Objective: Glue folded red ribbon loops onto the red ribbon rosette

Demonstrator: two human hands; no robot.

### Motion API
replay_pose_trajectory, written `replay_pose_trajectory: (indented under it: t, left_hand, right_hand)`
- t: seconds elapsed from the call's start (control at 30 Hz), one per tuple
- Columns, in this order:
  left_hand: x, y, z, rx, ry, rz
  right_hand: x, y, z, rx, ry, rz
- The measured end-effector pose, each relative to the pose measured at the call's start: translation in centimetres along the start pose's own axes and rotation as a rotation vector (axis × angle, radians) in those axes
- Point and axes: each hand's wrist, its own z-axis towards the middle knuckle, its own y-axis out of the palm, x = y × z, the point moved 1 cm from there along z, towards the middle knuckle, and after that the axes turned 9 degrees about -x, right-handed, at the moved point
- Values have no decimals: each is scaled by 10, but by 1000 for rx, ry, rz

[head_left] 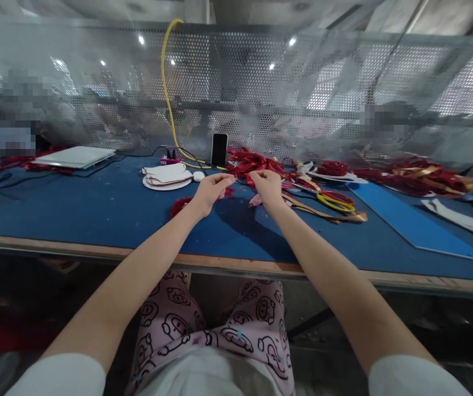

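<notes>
Over the middle of the blue-topped table, my left hand is closed in a pinch, with a small bit of red at its fingertips. My right hand faces it, a short gap away, its thumb and forefinger pressed together too. Red also shows at the right fingertips, but whether it is held or lies behind cannot be told. Shiny red ribbon is heaped just behind both hands. A dark red fuzzy piece lies under my left wrist. Beside my right wrist are scissors with yellow and red handles and a tan strap.
A phone stands upright at the back, near a yellow cable. White cut pieces are stacked on the left, beyond them a white board. A blue board lies right. A perforated metal screen rises behind.
</notes>
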Motion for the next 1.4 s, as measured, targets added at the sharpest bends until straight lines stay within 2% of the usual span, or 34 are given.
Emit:
replay_pose_trajectory:
  t: [0.07,0.17,0.23,0.33,0.4,0.5,0.6,0.73,0.93,1.0,1.07,1.2,1.3,1.4]
  left_hand:
    - [-1,0,0,-4,-6,14]
    - [0,0,-1,-2,0,24]
    - [1,0,-2,-4,16,21]
    - [2,-1,-2,6,28,23]
    - [2,-2,-2,33,16,41]
    - [1,-3,-2,56,5,67]
    - [0,-4,-2,54,4,83]
    - [0,-6,-1,66,5,99]
    - [-2,-6,2,68,16,85]
    - [-2,-6,2,68,14,82]
    - [-2,-6,2,69,5,83]
    - [-1,-6,1,71,2,81]
    - [-1,-5,1,72,4,83]
    - [-2,-5,1,73,5,86]
  right_hand:
    - [1,-9,3,135,-131,-72]
    - [0,-17,7,193,-305,-109]
    - [1,-19,10,177,-268,-63]
    - [7,-20,15,175,-148,134]
    - [10,-21,17,132,-134,335]
    - [8,-21,18,-64,-140,636]
    - [2,-20,14,-204,-110,769]
    - [-8,-18,4,-260,-126,619]
    - [-16,-16,-9,-304,-429,83]
    - [-15,-15,-9,-274,-526,16]
    - [-13,-15,-7,-223,-562,-2]
    - [-9,-15,-3,-163,-439,75]
    - [-7,-14,-1,-170,-289,267]
    - [-7,-11,-1,-231,-228,526]
